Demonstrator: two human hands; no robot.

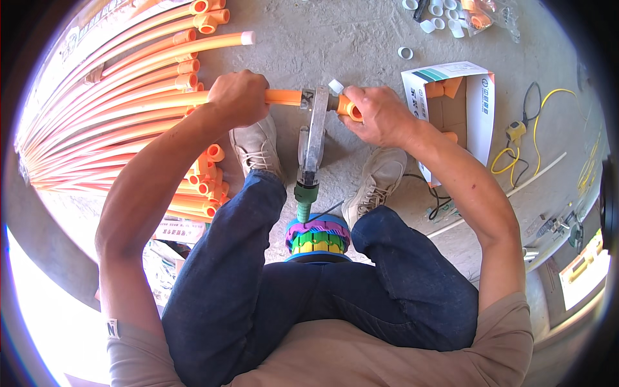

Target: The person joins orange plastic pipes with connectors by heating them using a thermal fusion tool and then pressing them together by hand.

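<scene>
My left hand point(240, 97) is wrapped round a long orange plastic pipe point(282, 97), whose end meets the left side of a pipe fusion heater point(316, 138). On the opposite side, my right hand point(382, 116) grips a short orange pipe fitting point(350, 108) against the heater's right socket. The heater stands between my shoes, its green handle point(305, 197) towards me. How deep the pipe and fitting sit on the sockets cannot be made out. Just beyond the heater, near my right fingers, there is a small white plastic ring point(336, 86).
Many orange pipes with fittings point(129, 77) fan out at left. A carton point(480, 116) holding orange fittings stands at right, beside a yellow cable point(500, 158). White rings point(405, 53) lie at the far side. A colourful stool point(318, 238) is between my legs.
</scene>
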